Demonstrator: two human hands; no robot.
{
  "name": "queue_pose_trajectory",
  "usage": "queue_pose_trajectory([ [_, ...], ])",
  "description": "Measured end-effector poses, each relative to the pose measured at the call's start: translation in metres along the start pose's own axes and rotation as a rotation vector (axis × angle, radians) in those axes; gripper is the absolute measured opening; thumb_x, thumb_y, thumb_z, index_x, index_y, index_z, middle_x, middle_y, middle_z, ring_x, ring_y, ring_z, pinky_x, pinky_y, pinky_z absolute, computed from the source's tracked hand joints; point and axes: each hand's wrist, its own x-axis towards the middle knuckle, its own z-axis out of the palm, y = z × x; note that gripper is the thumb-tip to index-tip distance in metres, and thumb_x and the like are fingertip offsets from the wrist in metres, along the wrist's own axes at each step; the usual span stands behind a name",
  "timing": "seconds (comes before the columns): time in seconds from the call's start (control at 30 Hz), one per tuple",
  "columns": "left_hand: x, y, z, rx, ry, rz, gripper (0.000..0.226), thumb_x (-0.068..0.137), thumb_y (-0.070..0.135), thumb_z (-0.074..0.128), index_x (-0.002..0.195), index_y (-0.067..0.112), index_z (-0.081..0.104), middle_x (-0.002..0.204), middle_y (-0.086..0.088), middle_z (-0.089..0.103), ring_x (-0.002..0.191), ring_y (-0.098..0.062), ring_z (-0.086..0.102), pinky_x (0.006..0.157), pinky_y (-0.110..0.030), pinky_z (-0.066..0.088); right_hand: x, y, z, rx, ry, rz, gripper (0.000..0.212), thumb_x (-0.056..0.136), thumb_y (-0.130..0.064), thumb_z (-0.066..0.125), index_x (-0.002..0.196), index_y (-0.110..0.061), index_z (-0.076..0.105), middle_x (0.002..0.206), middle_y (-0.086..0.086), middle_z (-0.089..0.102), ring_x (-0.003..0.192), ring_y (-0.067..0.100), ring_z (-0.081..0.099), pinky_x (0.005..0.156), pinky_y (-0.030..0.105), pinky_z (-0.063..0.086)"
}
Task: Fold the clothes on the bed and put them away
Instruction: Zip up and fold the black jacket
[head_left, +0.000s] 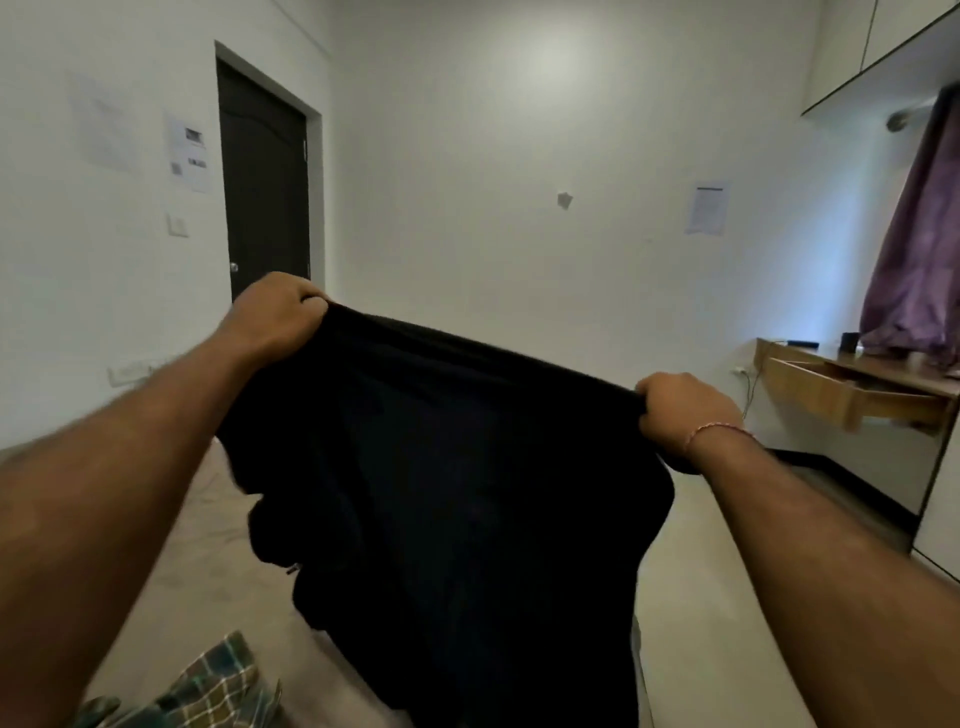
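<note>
A black garment hangs stretched in the air in front of me, above the bed. My left hand grips its top edge at the upper left. Lower down on the right, my right hand grips the same edge; a thin red thread circles that wrist. The cloth drapes down and hides much of the bed. A green and brown checked garment lies crumpled on the bed at the bottom left.
A dark door stands shut in the left wall. A wooden desk with a pulled-out drawer is at the right, under a purple curtain. Pale floor runs along the bed's right side.
</note>
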Motion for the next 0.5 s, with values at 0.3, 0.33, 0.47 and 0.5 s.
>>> queue_pose_trajectory([
  [0.3, 0.024, -0.034, 0.012, 0.788, -0.269, 0.121, 0.010, 0.097, 0.032, 0.068, 0.106, 0.032, 0.073, 0.087, 0.006, 0.067, 0.077, -0.015, 0.064, 0.078, -0.034, 0.055, 0.038, 0.005, 0.023, 0.854, -0.221, 0.461, 0.026, 0.097, -0.001, 0.032, 0.088, 0.003, 0.056, 0.064, 0.019, 0.059, 0.026, 0.016, 0.049, 0.036, 0.015, 0.032],
  [0.33, 0.024, -0.037, 0.020, 0.831, -0.255, 0.054, 0.010, 0.096, 0.030, 0.066, 0.105, 0.029, 0.072, 0.087, 0.003, 0.066, 0.077, -0.018, 0.064, 0.077, -0.037, 0.055, 0.044, 0.006, 0.030, 0.958, -0.245, 0.506, 0.030, 0.098, -0.004, 0.029, 0.095, 0.003, 0.058, 0.066, 0.020, 0.063, 0.029, 0.015, 0.050, 0.037, 0.014, 0.032],
  [0.47, 0.040, -0.079, 0.059, 0.563, -0.178, -0.450, 0.012, 0.097, 0.022, 0.056, 0.100, 0.012, 0.063, 0.107, -0.015, 0.066, 0.097, -0.037, 0.065, 0.085, -0.043, 0.054, 0.075, 0.006, 0.063, 1.398, -0.419, 0.586, 0.043, 0.104, -0.016, 0.026, 0.124, -0.005, 0.062, 0.088, 0.024, 0.076, 0.041, 0.018, 0.060, 0.035, 0.018, 0.041],
  [0.5, 0.043, -0.088, 0.071, 0.267, -0.177, -0.628, 0.014, 0.099, 0.016, 0.053, 0.101, 0.005, 0.062, 0.109, -0.021, 0.066, 0.098, -0.039, 0.065, 0.082, -0.045, 0.055, 0.078, 0.000, 0.072, 1.565, -0.485, 0.585, 0.043, 0.107, -0.021, 0.026, 0.130, -0.006, 0.060, 0.099, 0.027, 0.075, 0.047, 0.023, 0.066, 0.037, 0.022, 0.049],
])
